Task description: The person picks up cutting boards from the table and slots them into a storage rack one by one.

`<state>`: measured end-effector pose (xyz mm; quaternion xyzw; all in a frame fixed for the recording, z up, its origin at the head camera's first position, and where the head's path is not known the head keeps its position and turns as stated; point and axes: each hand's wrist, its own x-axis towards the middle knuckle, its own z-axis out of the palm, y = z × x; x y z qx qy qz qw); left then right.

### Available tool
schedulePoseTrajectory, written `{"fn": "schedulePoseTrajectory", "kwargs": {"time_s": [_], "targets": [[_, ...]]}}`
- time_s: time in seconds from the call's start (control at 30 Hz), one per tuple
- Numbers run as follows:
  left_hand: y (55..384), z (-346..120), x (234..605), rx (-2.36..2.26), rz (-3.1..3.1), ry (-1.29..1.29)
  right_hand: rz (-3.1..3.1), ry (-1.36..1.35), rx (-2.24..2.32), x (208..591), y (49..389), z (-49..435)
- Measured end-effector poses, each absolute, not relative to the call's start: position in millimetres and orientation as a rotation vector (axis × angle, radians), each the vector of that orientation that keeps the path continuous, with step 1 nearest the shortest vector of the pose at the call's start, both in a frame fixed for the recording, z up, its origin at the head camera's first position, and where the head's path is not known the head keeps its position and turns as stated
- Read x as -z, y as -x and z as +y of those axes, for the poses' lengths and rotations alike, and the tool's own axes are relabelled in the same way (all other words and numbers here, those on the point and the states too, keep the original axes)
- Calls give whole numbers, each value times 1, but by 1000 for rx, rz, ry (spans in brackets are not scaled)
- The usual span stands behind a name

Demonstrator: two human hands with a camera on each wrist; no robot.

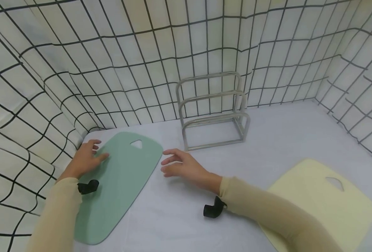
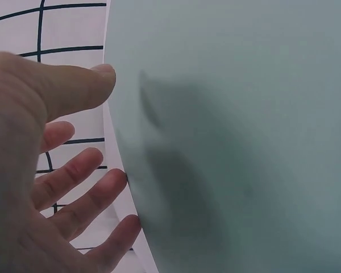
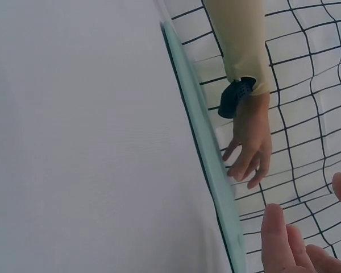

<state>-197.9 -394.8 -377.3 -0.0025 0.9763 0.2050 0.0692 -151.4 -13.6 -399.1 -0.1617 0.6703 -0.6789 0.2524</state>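
Note:
A green cutting board [image 1: 126, 182] lies flat on the white table, its handle hole at the far end. My left hand [image 1: 85, 159] is at its left edge, thumb over the board and fingers spread along the rim, as the left wrist view shows with the thumb [image 2: 82, 88] apart from the other fingers. Beside the board's right edge, my right hand [image 1: 186, 166] hovers with loosely bent fingers, its fingertips close to the rim and nothing between them. In the right wrist view the green board [image 3: 202, 142] shows edge-on, with the left hand [image 3: 251, 142] beyond it.
A metal wire rack [image 1: 215, 143] with several upright loops stands at the back. A yellow cutting board [image 1: 318, 196] lies on the right, partly under the right sleeve [image 1: 267, 206]. Cloth walls with a black grid [image 1: 135, 70] enclose the white table [image 1: 286, 136] at the back and sides.

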Motion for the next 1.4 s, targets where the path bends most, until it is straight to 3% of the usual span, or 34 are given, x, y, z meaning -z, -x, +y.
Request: {"fn": "schedulePoseTrajectory", "kwargs": {"time_s": [0.53, 1.4], "targets": [[202, -404, 379, -555, 2899, 25, 1592, 252, 1880, 415, 147, -29], [212, -418, 382, -493, 2841, -15, 1475, 169, 1869, 420, 157, -39]]}}
